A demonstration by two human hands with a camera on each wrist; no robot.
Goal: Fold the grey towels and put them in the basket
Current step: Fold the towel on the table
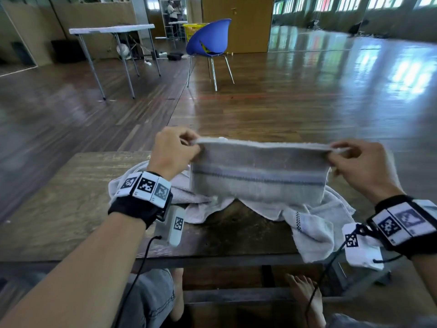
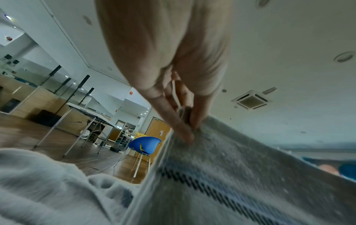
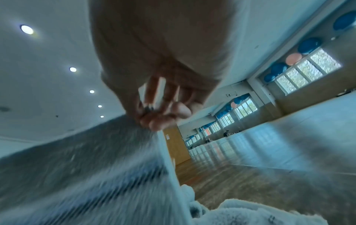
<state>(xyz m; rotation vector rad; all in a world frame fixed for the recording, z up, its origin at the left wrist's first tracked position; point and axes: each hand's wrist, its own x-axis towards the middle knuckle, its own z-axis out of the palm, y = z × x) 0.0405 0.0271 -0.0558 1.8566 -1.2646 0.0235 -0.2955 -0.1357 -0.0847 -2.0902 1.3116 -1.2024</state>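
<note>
**Above the desk: towel held at both top corners**

Above the wooden desk [image 1: 59, 209], the grey towel [image 1: 257, 176] hangs stretched, doubled, its blue stripe level. Left hand [image 1: 173, 150] pinches the top left corner; right hand [image 1: 359, 164] pinches the top right corner. A pale crumpled towel [image 1: 312, 223] lies beneath on the desk. A blue chair [image 1: 208, 39] stands well beyond.

No readable words, brand names or numbers appear anywhere. The only printed marks are black-and-white square code tags (patterns, not letters) on the left wristband [image 1: 144, 189], the right wristband [image 1: 402, 221] and the white units hanging beneath both wrists.
</note>
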